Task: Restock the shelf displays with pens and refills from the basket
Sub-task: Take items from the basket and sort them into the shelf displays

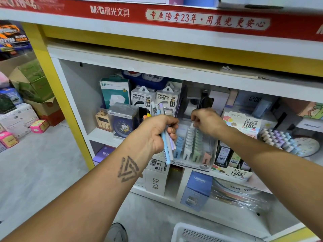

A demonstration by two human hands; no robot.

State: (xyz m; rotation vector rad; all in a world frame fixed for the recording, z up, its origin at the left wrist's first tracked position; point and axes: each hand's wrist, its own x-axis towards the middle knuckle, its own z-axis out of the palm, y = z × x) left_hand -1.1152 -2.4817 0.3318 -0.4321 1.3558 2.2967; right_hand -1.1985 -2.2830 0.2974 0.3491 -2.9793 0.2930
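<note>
My left hand [155,131] grips a bundle of pastel pens [166,145], blue, white and lilac, held upright in front of the middle shelf. My right hand [206,121] pinches the top of a white refill pack [192,126] at the back of a clear display tray [208,159]. The tray holds rows of blue, white, green and pink refill packs. A white plastic basket [197,233] shows at the bottom edge, on the floor below the shelf.
Power bank boxes [153,98], a boxed blue alarm clock [122,119] and a teal box stand left of the tray. A pastel pen display [279,142] and lead-refill boxes [229,158] sit to the right. Cartons pile up on the floor at far left.
</note>
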